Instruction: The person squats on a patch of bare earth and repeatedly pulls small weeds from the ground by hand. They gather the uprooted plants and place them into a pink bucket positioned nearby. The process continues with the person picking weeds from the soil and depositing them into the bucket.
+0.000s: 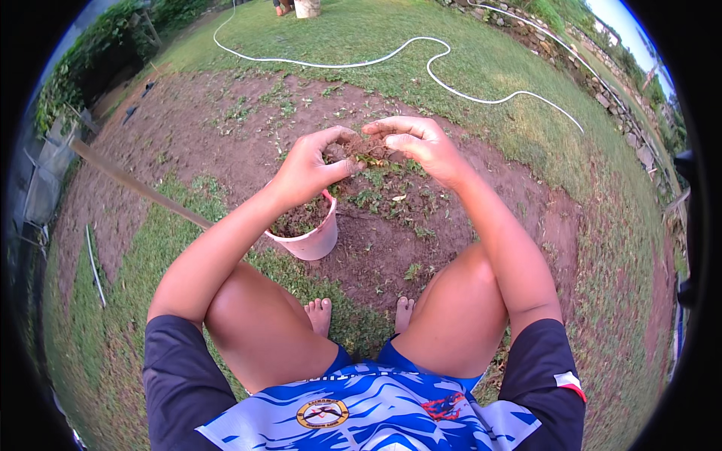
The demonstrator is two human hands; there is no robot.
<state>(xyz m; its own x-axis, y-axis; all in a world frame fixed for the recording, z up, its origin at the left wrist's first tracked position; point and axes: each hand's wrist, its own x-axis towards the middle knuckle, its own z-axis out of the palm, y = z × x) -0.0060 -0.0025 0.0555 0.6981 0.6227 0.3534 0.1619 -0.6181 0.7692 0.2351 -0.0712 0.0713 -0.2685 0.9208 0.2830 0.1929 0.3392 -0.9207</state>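
Left hand (308, 167) and right hand (421, 144) cupped together, both closed on 1 clump of soil with roots (364, 148) (fingertips nearly touching). Just below the left hand, a pale bucket (316, 242) part-filled with soil. Beyond both hands, a white hose (391, 56) on grass.

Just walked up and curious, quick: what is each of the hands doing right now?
Left hand: curled shut on a clump of soil and roots, above the pale bucket.
Right hand: gripping the same clump from the other side.
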